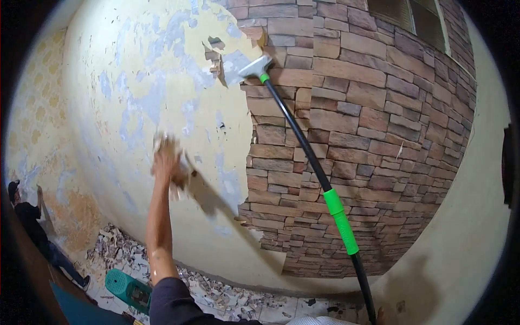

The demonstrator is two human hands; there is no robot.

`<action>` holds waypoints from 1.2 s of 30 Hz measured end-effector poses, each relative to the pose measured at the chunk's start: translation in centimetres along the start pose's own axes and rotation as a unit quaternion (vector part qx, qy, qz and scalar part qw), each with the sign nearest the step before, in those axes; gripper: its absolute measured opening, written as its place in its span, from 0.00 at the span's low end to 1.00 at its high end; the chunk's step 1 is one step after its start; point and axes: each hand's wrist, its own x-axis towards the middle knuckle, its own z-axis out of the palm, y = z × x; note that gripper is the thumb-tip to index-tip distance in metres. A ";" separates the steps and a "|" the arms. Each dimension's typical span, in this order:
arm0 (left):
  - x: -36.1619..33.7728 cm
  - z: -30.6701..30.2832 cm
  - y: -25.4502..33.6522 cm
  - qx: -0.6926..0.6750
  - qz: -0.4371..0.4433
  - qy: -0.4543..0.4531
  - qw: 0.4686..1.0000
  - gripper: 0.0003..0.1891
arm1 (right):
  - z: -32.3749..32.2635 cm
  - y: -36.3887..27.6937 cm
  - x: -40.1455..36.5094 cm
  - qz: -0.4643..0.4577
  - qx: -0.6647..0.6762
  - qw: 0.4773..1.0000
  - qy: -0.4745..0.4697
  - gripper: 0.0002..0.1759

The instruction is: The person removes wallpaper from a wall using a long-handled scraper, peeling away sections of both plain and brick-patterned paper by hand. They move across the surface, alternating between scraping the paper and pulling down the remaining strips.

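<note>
My left hand (167, 161) is raised in front of the peeling wall (135, 97), smeared by motion. Pale scraps seem to be at its fingers, but I cannot make out whether they are held. A long-handled scraper (298, 130) with a black pole and green grip sleeve leans across the view. Its wide metal blade (254, 67) rests against the wall where the brick-patterned wallpaper (368, 108) ends in a torn edge. At the bottom edge, only a sliver of my right hand (381, 313) shows, against the pole's lower part.
Torn paper scraps (216, 292) litter the floor along the wall's foot. A green plastic stool (123, 283) stands at lower left. Farther left, another person (35, 227) in dark clothes reaches toward the patterned side wall (40, 103). A window (411, 16) is at upper right.
</note>
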 end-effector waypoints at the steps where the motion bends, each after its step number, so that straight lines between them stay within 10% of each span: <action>1: -2.7 -10.4 6.0 -0.009 -0.332 -0.287 0.898 0.59 | -0.4 0.2 0.8 -0.056 -0.002 0.998 0.039 0.37; 4: -6.7 -10.8 8.2 0.041 -0.228 -0.422 0.876 0.61 | -2.0 1.9 3.2 -0.160 -0.197 0.964 0.084 0.32; 8: -3.4 -20.1 21.9 -0.255 0.057 0.014 0.965 0.60 | -5.7 0.4 4.8 -0.297 -0.465 0.824 0.128 0.27; 9: -1.7 -21.2 24.8 -0.217 0.151 0.031 0.964 0.57 | -8.2 -4.0 6.0 -0.150 -0.220 0.963 0.035 0.28; 10: -0.3 -22.1 27.7 -0.241 0.270 0.103 0.927 0.57 | -9.5 -6.5 6.4 0.020 0.049 0.997 -0.058 0.29; 14: 2.4 -30.1 38.1 -0.159 0.426 0.344 0.822 0.36 | -9.4 -6.0 5.6 -0.209 -0.155 0.957 0.129 0.31; 18: 2.5 -31.1 41.1 -0.379 0.462 0.192 0.778 0.16 | -9.4 -4.4 4.6 -0.134 -0.124 0.974 0.136 0.34; 20: 3.0 -31.5 41.0 -0.352 0.446 0.300 0.766 0.16 | -9.9 -5.2 5.9 -0.189 -0.075 0.968 0.149 0.35; 27: 3.1 -30.5 43.9 -0.399 0.350 0.416 0.738 0.19 | -14.0 -7.6 5.6 0.128 -0.032 0.991 -0.036 0.32; 29: 3.3 -30.1 44.6 -0.360 0.331 0.439 0.754 0.19 | -13.2 -6.5 6.9 -0.009 -0.062 0.998 0.000 0.30; 36: 9.2 -29.1 41.7 -0.370 0.263 0.470 0.757 0.11 | -15.7 -12.7 14.5 0.026 0.000 0.999 0.037 0.18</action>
